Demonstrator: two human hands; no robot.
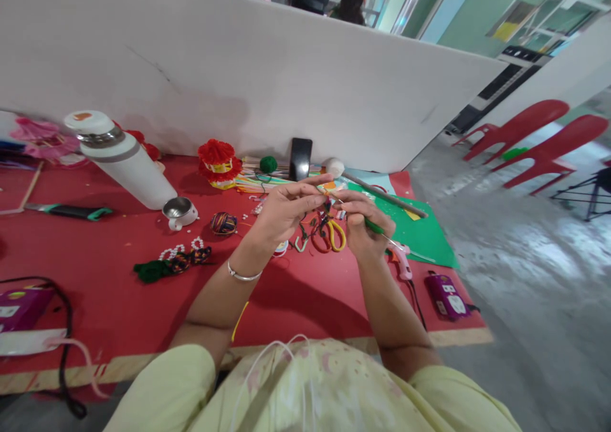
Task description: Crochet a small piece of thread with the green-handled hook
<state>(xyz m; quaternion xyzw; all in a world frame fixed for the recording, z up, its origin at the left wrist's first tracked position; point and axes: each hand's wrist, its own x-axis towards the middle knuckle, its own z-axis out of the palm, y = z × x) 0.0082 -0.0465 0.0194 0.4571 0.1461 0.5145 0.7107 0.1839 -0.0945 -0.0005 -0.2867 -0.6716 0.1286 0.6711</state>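
My right hand (pixel 366 221) is closed around a crochet hook with a green handle (pixel 373 226); its thin metal tip points left toward my other hand. My left hand (pixel 287 210), wearing a silver bangle at the wrist, pinches a small piece of dark multicoloured yarn work (pixel 327 207), partly hidden by fingers. The two hands nearly meet above the red table. Just below them lie scissors with yellow and red handles (pixel 338 236). A ball of multicoloured yarn (pixel 223 224) rests left of my left wrist, with a strand leading toward the hands.
A white flask (pixel 128 165) and a metal-lined cup (pixel 179 212) stand left. A green and multicoloured crocheted piece (pixel 169 265) lies nearer. Behind are a phone (pixel 300 158) and a white partition (pixel 267 76). At right are a pink glue gun (pixel 402 261) and purple box (pixel 447 295).
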